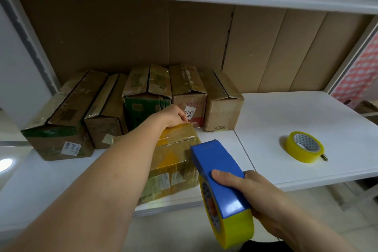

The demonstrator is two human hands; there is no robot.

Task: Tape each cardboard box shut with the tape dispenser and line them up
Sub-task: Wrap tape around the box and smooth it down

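Six cardboard boxes stood on the white shelf (306, 112). Five of them formed a row (131, 104) against the cardboard backing (122, 35): from the left, a long box with a green band (61, 120), a narrow brown box (106, 114), a box with a green front (147, 92), a box bearing a white numbered label (189, 92), and a plain brown box (223, 100). Neighbours in the row touched or stood just beside one another. The sixth box (173, 163), wrapped in glossy yellowish tape, lay in front of the row near the shelf's front edge.

Two rolls of tape were visible. One sat loaded in the blue tape dispenser (221, 182); the other, a spare yellow roll (304, 146), lay flat on the shelf, well apart from the boxes on the right.

Two hands were in view. The left hand (173, 115) reached across the sixth box and rested at its far top edge, its fingers curled over that edge; whether they pinched the loose clear tape end there could not be told. The right hand (249, 188) gripped the dispenser, thumb pressed on its blue cover, fingers wrapped beneath. The dispenser's front tip was at the near right corner of the sixth box, the box lying to the left of that hand.
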